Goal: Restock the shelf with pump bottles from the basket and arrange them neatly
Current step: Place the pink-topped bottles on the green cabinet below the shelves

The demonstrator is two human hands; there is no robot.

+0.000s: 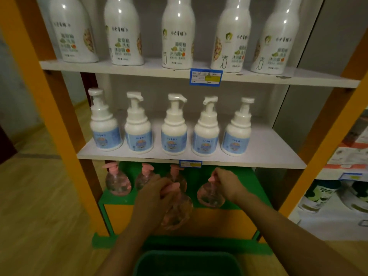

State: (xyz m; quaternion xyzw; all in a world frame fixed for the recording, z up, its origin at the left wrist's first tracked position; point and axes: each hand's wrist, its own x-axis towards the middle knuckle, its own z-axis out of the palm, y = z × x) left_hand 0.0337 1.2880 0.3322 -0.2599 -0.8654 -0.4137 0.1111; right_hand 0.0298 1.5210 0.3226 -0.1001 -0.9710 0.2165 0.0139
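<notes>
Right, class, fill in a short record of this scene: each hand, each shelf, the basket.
left hand: grips first pink pump bottle by its top
right hand: grips second pink pump bottle by its top
green shelf: three more pink pump bottles at the back
middle shelf: five white pump bottles in a row
top shelf: five tall white bottles
basket: green, below the hands

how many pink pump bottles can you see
5. Three stand on the green shelf: far-left bottle, second bottle, third bottle behind the left hand, which holds the fourth bottle; the right hand grips the fifth bottle. The basket may hide more.
</notes>
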